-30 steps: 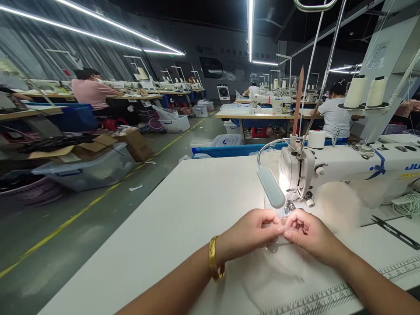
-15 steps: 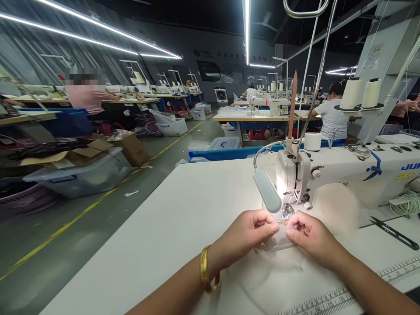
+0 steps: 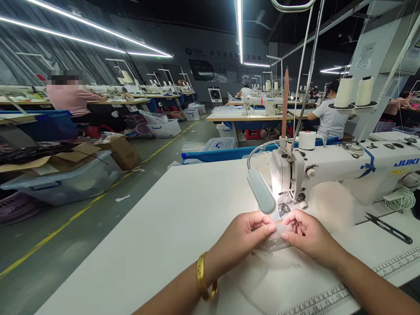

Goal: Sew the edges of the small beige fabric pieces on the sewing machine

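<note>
A sheer whitish fabric piece (image 3: pixel 277 242) is stretched between my two hands, just in front of the presser foot (image 3: pixel 283 211) of a white sewing machine (image 3: pixel 331 164). My left hand (image 3: pixel 251 232) pinches its left side between thumb and fingers. With thumb and curled fingers, my right hand (image 3: pixel 303 234) grips the right side. More of the pale fabric lies loose below the hands on the white table. A grey lamp head (image 3: pixel 261 192) lights the needle area. The fabric's edge under the foot is partly hidden by my fingers.
Black thread snips (image 3: pixel 389 228) lie right of my right hand. Printed ruler markings (image 3: pixel 321 302) run along the table's front edge. A pencil (image 3: pixel 285 105) stands upright on the machine. Coiled pale cord (image 3: pixel 399 200) lies farther right. Co-workers sit at other machines beyond.
The whole view has shifted slightly, so surroundings appear farther left. Both hands keep their grip on the fabric in front of the presser foot, with hardly any movement.
</note>
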`<state>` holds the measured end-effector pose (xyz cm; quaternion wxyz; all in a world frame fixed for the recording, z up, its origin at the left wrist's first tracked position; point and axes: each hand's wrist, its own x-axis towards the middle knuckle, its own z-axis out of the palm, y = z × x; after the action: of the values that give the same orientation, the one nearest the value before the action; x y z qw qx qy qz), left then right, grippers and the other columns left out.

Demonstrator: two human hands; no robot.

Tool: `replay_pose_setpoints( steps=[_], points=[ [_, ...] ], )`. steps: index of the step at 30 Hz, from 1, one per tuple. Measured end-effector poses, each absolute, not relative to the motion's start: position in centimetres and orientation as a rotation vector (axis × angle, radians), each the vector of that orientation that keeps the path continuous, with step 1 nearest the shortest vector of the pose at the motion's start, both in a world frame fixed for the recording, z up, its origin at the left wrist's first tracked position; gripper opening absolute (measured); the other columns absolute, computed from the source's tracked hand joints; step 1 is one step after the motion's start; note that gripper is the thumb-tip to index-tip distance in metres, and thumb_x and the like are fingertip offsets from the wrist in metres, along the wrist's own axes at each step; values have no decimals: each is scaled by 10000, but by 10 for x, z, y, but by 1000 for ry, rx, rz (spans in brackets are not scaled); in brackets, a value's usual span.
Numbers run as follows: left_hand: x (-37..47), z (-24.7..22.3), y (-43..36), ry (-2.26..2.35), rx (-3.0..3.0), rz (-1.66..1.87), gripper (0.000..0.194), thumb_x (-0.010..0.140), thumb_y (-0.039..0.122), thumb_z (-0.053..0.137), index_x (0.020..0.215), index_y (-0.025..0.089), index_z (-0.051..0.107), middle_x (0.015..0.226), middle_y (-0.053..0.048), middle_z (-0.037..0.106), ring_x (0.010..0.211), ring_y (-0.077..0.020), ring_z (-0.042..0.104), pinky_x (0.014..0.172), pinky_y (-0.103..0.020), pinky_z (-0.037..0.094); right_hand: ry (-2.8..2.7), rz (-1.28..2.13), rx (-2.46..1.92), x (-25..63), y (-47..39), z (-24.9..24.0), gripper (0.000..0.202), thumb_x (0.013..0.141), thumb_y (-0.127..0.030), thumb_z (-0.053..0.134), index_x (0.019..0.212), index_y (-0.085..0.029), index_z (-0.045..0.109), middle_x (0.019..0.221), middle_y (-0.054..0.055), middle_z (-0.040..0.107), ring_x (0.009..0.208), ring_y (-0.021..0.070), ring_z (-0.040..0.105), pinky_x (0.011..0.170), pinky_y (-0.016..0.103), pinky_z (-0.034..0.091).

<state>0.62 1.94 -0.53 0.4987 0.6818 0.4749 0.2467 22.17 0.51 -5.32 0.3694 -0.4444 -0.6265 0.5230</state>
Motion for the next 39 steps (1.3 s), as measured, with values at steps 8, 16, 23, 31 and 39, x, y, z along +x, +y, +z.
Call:
replay_pose_setpoints(
  steps=[8,16,23,31,39],
  points=[
    [5,-7,21,1131,1697,595,392,843,538,580,706,177,651,659,9,526,638,-146,443,591,-258,334,-1641,1329,-1117,223,7,-53,252,924,-473,666,911,-223,645,838,2,596,758,178,536,700,314,434],
    [6,-5,19,1147,1598,553,466,828,610,570,674,170,573,680,-5,553,623,-137,419,595,-264,300,-1599,1327,-1059,225,9,-54,230,940,-424,644,849,-217,601,809,-10,562,761,168,517,697,297,430],
    [8,-9,20,1103,1651,555,460,849,601,572,691,170,604,651,9,518,617,-138,419,584,-264,295,-1548,1429,-1025,222,9,-58,241,870,-432,733,905,-216,632,839,-8,580,784,173,527,715,299,428],
    [7,-7,20,1130,1644,560,460,861,586,572,702,167,679,667,-12,595,627,-147,444,591,-265,322,-1493,1399,-1017,224,9,-53,242,896,-442,699,876,-208,638,842,-6,597,809,176,552,744,303,447],
    [5,-15,22,1122,1578,581,474,835,632,628,771,164,662,653,7,548,608,-140,453,556,-249,347,-1503,1355,-1047,226,10,-56,225,922,-427,665,886,-206,643,845,-2,608,807,173,562,744,307,454]
  ],
)
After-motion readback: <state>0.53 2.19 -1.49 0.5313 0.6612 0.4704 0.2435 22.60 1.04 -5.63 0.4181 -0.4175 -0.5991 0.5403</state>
